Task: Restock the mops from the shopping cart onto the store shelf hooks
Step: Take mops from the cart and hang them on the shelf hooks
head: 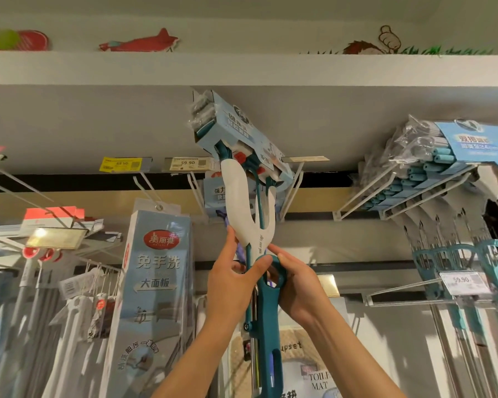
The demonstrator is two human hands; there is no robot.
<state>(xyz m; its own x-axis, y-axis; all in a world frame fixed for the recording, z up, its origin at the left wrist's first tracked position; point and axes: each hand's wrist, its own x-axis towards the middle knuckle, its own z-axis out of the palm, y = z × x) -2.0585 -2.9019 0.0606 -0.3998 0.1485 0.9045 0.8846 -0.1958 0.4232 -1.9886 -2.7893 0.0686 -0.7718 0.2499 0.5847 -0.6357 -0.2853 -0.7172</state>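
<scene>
One mop (pixel 252 214) is raised between both hands, its teal handle running down past the wrists and its boxed head (pixel 236 133) up above the fingertips at the two white shelf hooks (pixel 292 188). To the right of the right hand, one packed row of matching mops (pixel 420 173) hangs on hooks. The left hand (pixel 233 280) wraps the handle from the left, thumb across the teal ring, while the right hand (pixel 296 285) grips the same ring from the right.

Mops (pixel 431 173) on shelf hooks (pixel 365 196)
</scene>
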